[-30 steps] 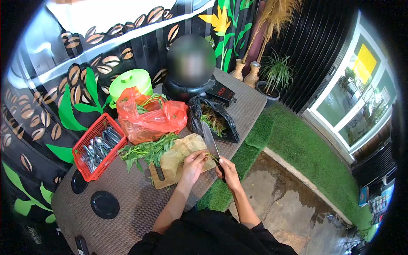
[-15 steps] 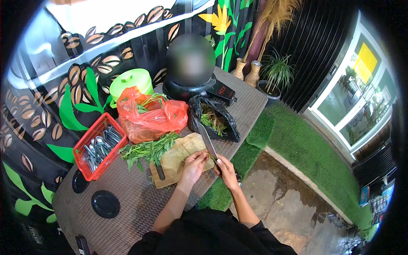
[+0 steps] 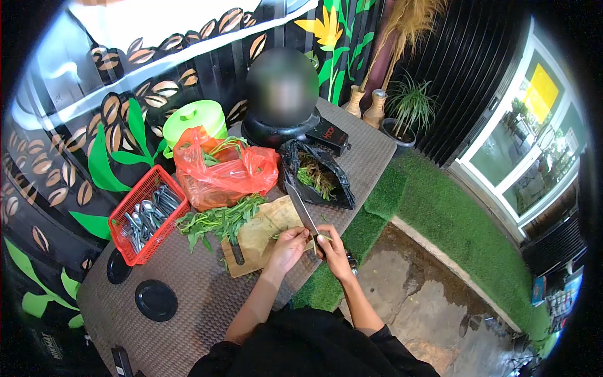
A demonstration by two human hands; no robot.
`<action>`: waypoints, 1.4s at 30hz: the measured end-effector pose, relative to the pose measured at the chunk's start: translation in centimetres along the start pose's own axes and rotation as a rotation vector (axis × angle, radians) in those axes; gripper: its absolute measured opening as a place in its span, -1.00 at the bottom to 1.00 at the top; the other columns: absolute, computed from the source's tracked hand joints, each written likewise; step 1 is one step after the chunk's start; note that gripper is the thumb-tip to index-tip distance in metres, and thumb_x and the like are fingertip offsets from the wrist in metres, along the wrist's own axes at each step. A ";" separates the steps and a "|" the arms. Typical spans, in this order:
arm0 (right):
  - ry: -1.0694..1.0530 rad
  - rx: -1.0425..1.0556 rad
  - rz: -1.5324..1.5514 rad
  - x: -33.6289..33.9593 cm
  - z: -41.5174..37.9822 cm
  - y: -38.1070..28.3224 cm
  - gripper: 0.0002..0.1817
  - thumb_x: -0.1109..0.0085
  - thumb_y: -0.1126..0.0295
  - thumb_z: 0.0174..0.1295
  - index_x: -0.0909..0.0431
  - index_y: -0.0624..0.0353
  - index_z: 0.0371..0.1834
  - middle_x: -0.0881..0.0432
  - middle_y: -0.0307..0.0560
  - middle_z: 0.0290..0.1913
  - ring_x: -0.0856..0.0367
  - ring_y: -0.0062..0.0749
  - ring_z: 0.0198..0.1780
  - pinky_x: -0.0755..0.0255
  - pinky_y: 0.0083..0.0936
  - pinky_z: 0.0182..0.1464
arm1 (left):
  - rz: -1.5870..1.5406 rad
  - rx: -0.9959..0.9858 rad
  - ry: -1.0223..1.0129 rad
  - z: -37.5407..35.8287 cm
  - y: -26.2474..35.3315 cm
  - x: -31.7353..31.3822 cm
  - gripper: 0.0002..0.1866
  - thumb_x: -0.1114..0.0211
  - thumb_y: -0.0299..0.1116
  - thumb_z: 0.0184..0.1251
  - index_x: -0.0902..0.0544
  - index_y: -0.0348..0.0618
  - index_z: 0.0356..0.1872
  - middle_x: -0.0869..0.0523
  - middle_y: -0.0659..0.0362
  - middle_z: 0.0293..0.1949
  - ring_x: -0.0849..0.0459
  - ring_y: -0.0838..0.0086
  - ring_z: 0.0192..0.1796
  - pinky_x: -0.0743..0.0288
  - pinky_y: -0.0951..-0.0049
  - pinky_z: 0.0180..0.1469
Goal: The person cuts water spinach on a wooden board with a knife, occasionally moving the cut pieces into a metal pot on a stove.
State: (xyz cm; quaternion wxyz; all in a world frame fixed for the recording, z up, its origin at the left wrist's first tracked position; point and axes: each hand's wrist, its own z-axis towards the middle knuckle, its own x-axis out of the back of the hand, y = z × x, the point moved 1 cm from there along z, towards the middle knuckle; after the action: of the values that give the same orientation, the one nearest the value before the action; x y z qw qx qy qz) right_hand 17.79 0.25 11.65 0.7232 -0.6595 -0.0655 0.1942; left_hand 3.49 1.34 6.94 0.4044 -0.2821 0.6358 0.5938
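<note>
My right hand (image 3: 334, 252) is closed round the handle of a knife (image 3: 303, 211), its blade pointing up and away from me. Close beside it, my left hand (image 3: 289, 250) pinches a thin green stem (image 3: 275, 237) near the blade. Both hands are over the near right part of a wooden cutting board (image 3: 242, 269) with a pale, worn surface. A pile of leafy green stalks (image 3: 223, 218) lies across the board's left edge. Behind the board, an open black plastic bag (image 3: 342, 188) holds green stems with roots.
A red plastic bag (image 3: 220, 179) with greens stands behind the pile. Left of it is a red basket (image 3: 164, 239) of cutlery. A lime-green lidded container (image 3: 195, 119), a black stove (image 3: 326, 135) and black plates (image 3: 156, 301) share the woven-textured table (image 3: 207, 295).
The knife and my right hand have shifted slightly, with the blade a little further left and the fingers spread differently. My left hand stays close by.
</note>
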 end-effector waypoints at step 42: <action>0.175 -0.114 -0.664 -2.8 -2.0 11.2 -0.71 0.00 0.34 0.26 -0.23 0.17 -0.02 -0.54 0.26 -0.36 -0.58 0.15 -0.28 -0.40 -0.15 -0.22 | 0.748 -0.271 0.390 -2.1 5.6 7.4 -0.83 -0.37 -0.56 0.09 -0.64 -0.36 -0.28 -0.70 0.12 -0.31 -0.66 0.54 -0.22 -0.50 0.60 -0.14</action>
State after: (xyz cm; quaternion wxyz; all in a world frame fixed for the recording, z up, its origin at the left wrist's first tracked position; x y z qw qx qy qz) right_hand 13.73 -2.06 0.90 0.7117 -0.6559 -0.2248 -0.1129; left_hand -5.45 0.92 3.52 -0.0063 -0.1900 0.6749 0.7130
